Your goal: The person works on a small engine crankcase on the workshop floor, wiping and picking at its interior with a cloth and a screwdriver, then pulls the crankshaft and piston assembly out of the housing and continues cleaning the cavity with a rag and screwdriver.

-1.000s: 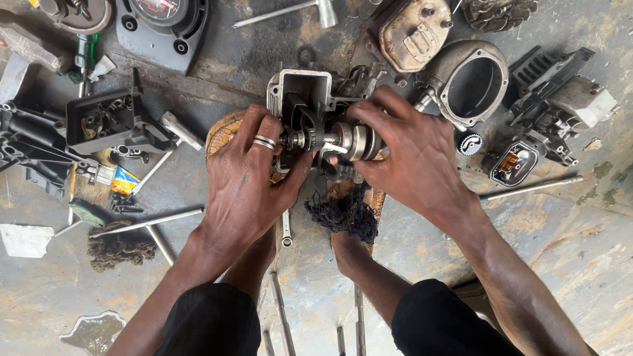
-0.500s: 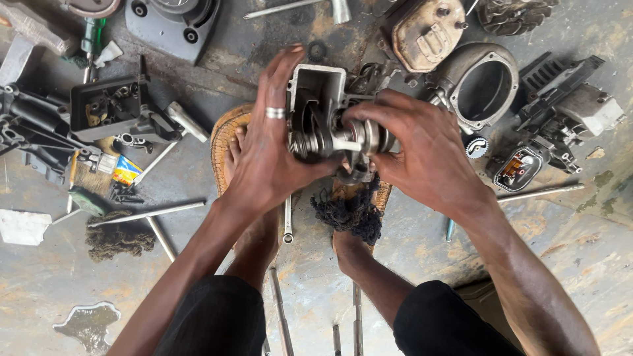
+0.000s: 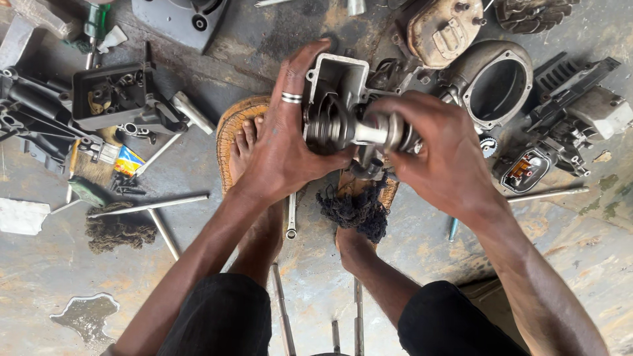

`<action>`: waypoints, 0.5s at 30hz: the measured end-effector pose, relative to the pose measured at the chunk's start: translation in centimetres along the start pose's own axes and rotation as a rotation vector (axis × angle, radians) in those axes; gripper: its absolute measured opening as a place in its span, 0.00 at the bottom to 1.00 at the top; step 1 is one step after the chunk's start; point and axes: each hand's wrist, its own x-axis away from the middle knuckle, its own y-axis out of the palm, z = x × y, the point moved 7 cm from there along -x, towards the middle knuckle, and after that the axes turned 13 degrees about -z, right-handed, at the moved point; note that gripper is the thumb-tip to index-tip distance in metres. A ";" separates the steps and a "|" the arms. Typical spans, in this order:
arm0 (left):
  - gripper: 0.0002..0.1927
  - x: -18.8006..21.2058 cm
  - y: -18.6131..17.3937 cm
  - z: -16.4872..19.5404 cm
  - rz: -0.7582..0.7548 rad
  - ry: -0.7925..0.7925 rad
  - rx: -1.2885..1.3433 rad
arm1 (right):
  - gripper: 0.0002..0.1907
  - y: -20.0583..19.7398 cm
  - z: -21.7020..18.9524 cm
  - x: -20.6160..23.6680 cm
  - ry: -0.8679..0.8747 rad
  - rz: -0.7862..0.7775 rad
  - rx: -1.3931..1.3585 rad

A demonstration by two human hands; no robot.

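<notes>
My left hand (image 3: 283,142), with a ring on one finger, grips a grey metal engine casing (image 3: 336,79) from its left side. My right hand (image 3: 438,155) is closed on a steel shaft with rings and a gear (image 3: 359,130) that sticks out of the casing's lower part. Both hands hold the assembly up above my bare feet (image 3: 247,148), which rest on woven sandals (image 3: 227,128). A dark greasy rag (image 3: 353,207) lies over the right foot.
Engine parts lie around on the stained concrete floor: a round housing (image 3: 494,82), a tan cover (image 3: 442,33), a finned black part (image 3: 570,99), a black box-like casing (image 3: 112,95). Long metal rods (image 3: 148,206), a spanner (image 3: 291,217) and a puddle (image 3: 86,313) are nearby.
Both hands have lifted the casing and shaft up and closer to the camera. The left hand's fingers now reach up along the casing's left edge.
</notes>
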 end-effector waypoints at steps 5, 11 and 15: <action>0.65 0.2 -0.1 -0.6 -0.007 -0.032 0.042 | 0.17 0.0 -0.7 0.0 -0.060 0.097 -0.072; 0.64 -0.1 -0.2 -0.2 0.031 -0.022 0.069 | 0.18 0.3 -0.7 0.2 0.077 0.108 -0.111; 0.62 0.4 -0.4 0.4 0.006 -0.013 0.138 | 0.18 0.1 -2.5 0.8 -0.059 0.160 0.045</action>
